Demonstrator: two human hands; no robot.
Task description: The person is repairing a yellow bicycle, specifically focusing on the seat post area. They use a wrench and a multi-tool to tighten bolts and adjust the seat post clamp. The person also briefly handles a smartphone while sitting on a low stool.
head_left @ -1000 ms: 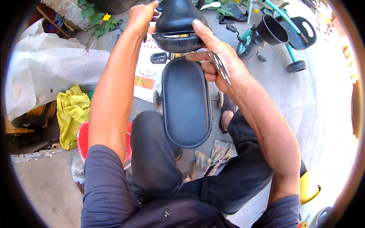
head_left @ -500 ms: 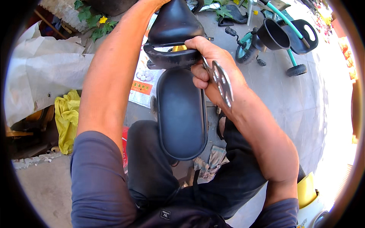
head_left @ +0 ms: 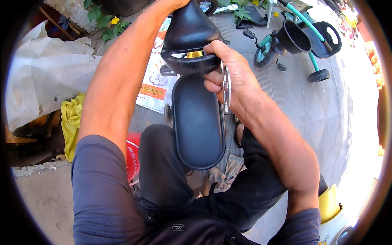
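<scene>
A black saddle (head_left: 189,28) with a scuffed curved black bar (head_left: 188,65) at its back stands above an oval black padded seat (head_left: 197,126), which has a small wheel showing at its left. My right hand (head_left: 226,73) grips the bar, thumb on top, and holds a flat metal spanner (head_left: 226,87) with its fingers curled. Something yellow (head_left: 194,54) shows between saddle and bar. My left hand (head_left: 179,4) reaches to the saddle's far end at the top edge; its fingers are hidden there.
A teal child's tricycle (head_left: 294,36) stands at upper right. Left are white sheeting (head_left: 49,77), a yellow bag (head_left: 72,122) and a red container (head_left: 132,155). A printed sack (head_left: 147,102) lies beyond my knees; a cloth (head_left: 224,171) between them; leafy plants (head_left: 108,26) grow at the top.
My right thumb has moved down from the saddle toward the bar. The spanner has turned, now nearly edge-on. My left hand has shifted right toward the saddle's far end, its fingers now out of sight.
</scene>
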